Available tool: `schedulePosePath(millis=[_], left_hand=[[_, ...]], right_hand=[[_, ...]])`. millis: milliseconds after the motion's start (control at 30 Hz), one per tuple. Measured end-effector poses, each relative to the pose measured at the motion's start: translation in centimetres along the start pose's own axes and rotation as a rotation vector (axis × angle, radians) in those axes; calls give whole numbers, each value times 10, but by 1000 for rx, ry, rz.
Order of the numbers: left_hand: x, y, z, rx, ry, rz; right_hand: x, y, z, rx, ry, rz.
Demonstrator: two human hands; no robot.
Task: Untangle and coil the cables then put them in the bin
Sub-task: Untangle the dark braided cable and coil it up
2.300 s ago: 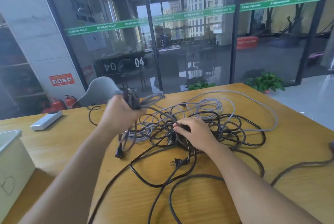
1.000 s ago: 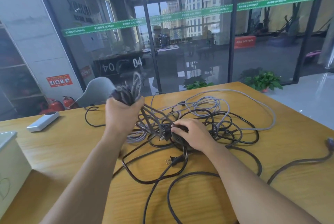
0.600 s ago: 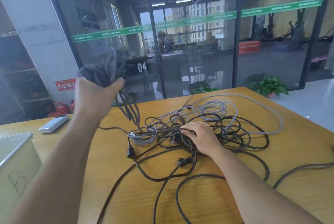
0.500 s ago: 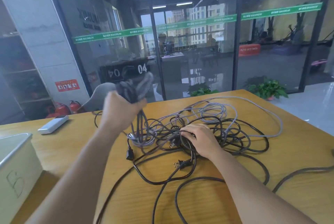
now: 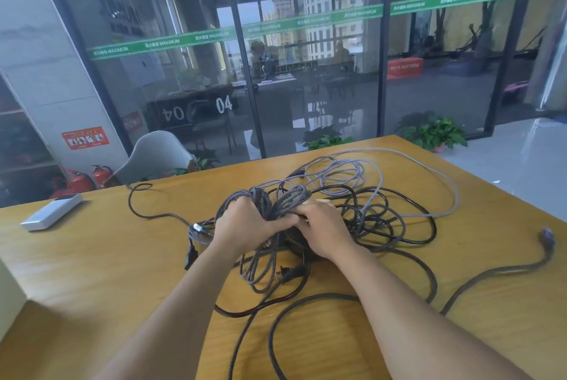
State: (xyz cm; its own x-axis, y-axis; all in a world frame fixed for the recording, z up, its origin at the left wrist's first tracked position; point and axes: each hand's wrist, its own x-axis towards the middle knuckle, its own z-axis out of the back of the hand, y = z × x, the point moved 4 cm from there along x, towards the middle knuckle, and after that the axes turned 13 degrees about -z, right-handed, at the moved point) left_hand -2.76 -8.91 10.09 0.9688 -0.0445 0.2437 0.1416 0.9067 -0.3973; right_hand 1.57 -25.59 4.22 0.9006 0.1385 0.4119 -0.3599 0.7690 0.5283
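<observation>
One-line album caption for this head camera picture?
Two hands, left and right, grip braided cable above a tangle.

An office — a glass partition wall (image 5: 306, 72) with a green strip, desks beyond it, potted plants (image 5: 435, 134).

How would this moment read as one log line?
left hand: grips braided grey cable bundle | right hand: pinches it | black cable tangle: on wooden table

Your cables (image 5: 362, 214) lie tangled mid-surface (image 5: 92, 272). A remote (image 5: 50, 212) sits far left of them. The chair (image 5: 153, 154) and plants (image 5: 435, 134) stand behind the surface.
</observation>
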Motion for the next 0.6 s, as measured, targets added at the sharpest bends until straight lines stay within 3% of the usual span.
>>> schedulePosePath(millis=[133,200,433,533,600], left_hand=[[-3,-4,9,30,32,-22],[-4,0,30,-73,0,-36],[-38,8,147,-316,-348,-138],[-50,30,196,-453,-552,-104],[-55,36,212,-472,-604,-77]], right_hand=[[-1,-1,-3,29,13,39],[-1,-3,-2,68,26,48],[1,-2,-4,45,89,-36],[1,-2,-5,45,93,-62],[-1,0,-4,40,94,-70]])
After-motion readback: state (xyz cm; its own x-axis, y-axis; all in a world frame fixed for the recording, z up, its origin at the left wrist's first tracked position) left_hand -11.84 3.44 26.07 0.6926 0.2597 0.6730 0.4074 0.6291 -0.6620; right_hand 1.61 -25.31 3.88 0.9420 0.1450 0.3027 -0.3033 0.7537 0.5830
